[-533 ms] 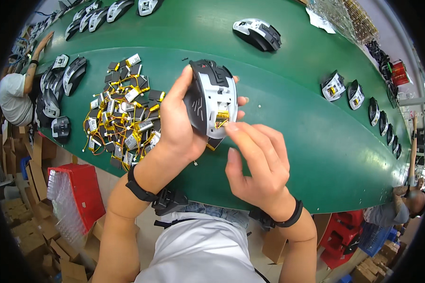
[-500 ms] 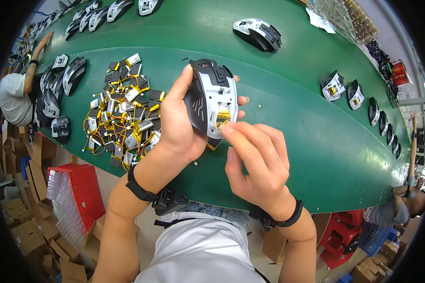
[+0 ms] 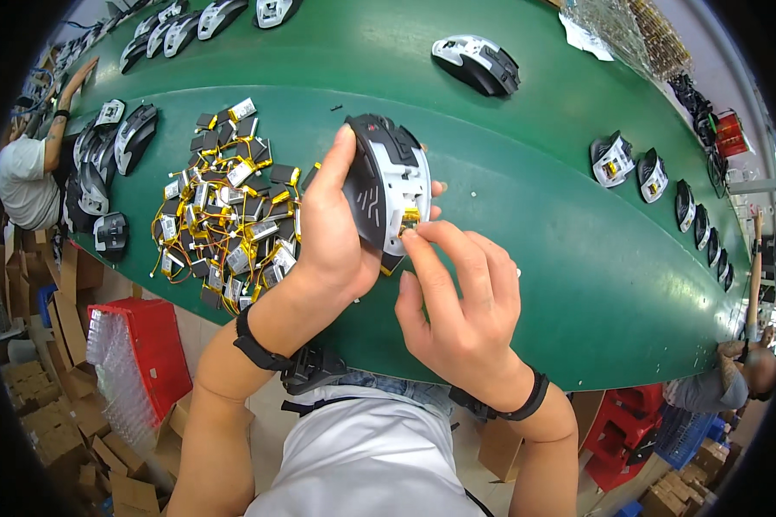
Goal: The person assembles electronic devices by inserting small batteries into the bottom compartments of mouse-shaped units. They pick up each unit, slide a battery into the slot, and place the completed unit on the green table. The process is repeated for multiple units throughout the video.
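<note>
My left hand is wrapped round a partly built computer mouse, black with a white frame, held tilted above the green table. In an opening near its lower end sits a small yellow-taped battery. The index fingertip of my right hand presses at the opening's lower edge, with the thumb apart from it; what lies under the fingertip is hidden. A yellow-edged piece shows just below the mouse; whether it touches the mouse, I cannot tell. Left of my left hand lies a heap of wired batteries.
More mice stand along the far green strip, with a row at the right. Other mice cluster at the left near a co-worker. Another person is at the right. A red bin stands below the table edge.
My right thumb has drawn away from the index finger, and that hand has moved slightly left. The mice on the far strip have shifted a little to the right.
</note>
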Demonstrator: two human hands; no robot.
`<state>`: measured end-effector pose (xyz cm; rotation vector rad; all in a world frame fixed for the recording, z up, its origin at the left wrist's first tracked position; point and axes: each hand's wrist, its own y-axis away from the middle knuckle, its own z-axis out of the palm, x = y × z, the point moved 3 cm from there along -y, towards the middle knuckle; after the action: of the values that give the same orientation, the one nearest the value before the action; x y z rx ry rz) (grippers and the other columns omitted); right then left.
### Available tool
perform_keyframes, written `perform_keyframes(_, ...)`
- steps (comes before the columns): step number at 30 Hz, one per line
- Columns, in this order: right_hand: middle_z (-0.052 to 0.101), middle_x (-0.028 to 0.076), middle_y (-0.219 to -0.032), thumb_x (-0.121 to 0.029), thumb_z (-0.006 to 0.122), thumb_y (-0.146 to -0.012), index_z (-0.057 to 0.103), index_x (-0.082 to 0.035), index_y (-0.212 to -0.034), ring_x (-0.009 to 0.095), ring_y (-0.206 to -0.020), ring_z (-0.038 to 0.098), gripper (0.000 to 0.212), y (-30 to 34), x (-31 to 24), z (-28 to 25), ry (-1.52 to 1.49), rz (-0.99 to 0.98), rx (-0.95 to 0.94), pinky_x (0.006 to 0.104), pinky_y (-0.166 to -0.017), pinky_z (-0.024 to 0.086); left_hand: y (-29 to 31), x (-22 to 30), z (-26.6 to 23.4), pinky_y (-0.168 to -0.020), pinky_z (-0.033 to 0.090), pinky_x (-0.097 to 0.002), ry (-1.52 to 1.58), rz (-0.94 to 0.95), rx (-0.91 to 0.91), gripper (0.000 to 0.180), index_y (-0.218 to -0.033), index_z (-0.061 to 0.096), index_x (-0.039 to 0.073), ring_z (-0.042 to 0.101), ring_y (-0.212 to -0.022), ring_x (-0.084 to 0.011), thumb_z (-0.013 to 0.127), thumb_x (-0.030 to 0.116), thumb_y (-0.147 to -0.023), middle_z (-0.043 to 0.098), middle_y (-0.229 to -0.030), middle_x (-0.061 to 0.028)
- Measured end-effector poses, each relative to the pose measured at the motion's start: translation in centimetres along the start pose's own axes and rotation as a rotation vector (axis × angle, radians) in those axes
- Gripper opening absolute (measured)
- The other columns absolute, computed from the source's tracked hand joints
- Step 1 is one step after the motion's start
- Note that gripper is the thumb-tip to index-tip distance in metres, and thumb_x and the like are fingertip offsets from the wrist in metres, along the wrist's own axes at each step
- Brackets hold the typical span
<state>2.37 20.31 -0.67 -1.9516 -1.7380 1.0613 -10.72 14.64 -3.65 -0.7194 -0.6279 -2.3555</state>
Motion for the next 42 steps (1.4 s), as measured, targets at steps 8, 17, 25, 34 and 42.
perform_keyframes(8,0.067,0.009,-0.113,-0.002,0.066,-0.065,0.071,-0.001,-0.106,0.022,-0.087,0.061,0.041,0.0,0.2,0.0,-0.082,-0.063,0.01,0.033,-0.07,0.046,-0.2,0.2,-0.2,-0.077,0.059,-0.0467,0.139,-0.078,-0.047,0.052,-0.124,0.055,0.006,0.066,-0.094,-0.0366,0.028,0.045,-0.103,0.062,-0.121,-0.0215)
perform_keyframes(17,0.063,0.008,-0.108,0.0,0.067,-0.064,0.069,-0.004,-0.103,0.023,-0.084,0.058,0.039,0.1,0.5,0.7,-0.102,0.061,-0.007,0.0346,-0.07,0.046,0.1,-0.4,-0.4,-0.075,0.059,-0.0456,0.06,-0.041,-0.024,0.046,-0.125,0.053,0.009,0.067,-0.093,-0.0349,0.03,0.044,-0.103,0.063,-0.118,-0.019)
perform_keyframes(25,0.069,0.01,-0.109,0.01,0.062,-0.061,0.064,-0.002,-0.11,0.025,-0.083,0.062,0.05,-0.1,0.8,-0.1,-0.418,0.002,0.047,0.0355,-0.074,0.048,-0.4,0.5,-0.3,-0.078,0.059,-0.0467,0.083,-0.054,-0.131,0.053,-0.13,0.051,0.004,0.066,-0.094,-0.0372,0.028,0.044,-0.103,0.059,-0.125,-0.0238)
perform_keyframes(34,0.07,0.009,-0.098,0.015,0.058,-0.069,0.063,-0.002,-0.099,0.027,-0.081,0.063,0.035,-0.7,2.3,-1.2,-0.72,0.185,0.237,0.0337,-0.076,0.051,-0.3,1.7,0.6,-0.08,0.059,-0.0502,0.187,-0.081,-0.329,0.057,-0.135,0.047,0.006,0.066,-0.097,-0.0423,0.029,0.048,-0.102,0.053,-0.132,-0.0283)
perform_keyframes(42,0.063,0.012,-0.102,-0.007,0.069,-0.076,0.058,-0.006,-0.099,0.031,-0.094,0.06,0.025,-0.8,4.0,-0.3,-0.483,0.062,-0.234,0.038,-0.079,0.049,3.2,6.3,6.9,-0.084,0.059,-0.045,-0.248,0.026,-0.361,0.055,-0.128,0.051,-0.005,0.067,-0.102,-0.0383,0.05,0.038,-0.093,0.058,-0.125,-0.0276)
